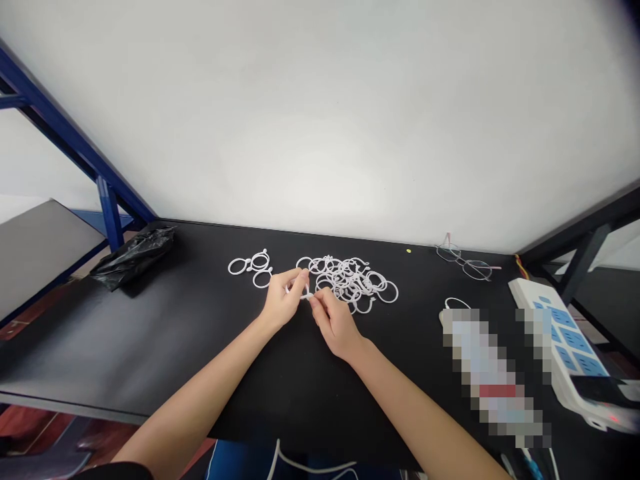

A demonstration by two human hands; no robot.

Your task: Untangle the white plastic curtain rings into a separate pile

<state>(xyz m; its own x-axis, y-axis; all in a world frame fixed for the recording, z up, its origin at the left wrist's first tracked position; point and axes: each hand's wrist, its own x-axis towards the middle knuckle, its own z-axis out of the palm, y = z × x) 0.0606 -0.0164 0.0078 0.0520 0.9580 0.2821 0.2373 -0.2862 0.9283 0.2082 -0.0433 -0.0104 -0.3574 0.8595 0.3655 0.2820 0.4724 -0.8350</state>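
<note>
My left hand [283, 300] and my right hand [335, 322] meet over the middle of the black table [200, 347]. Both pinch one small white plastic ring [305, 292] between their fingertips. Just beyond the hands lies a heap of several white rings [350, 279]. A smaller group of three white rings [253, 265] lies apart to the left of the heap, close to my left hand.
A crumpled black plastic bag [135, 257] sits at the back left. Thin-framed glasses [465, 261] lie at the back right. A white and blue power strip [565, 347] and a blurred object [490, 373] occupy the right side. A blue metal frame [107, 207] stands left.
</note>
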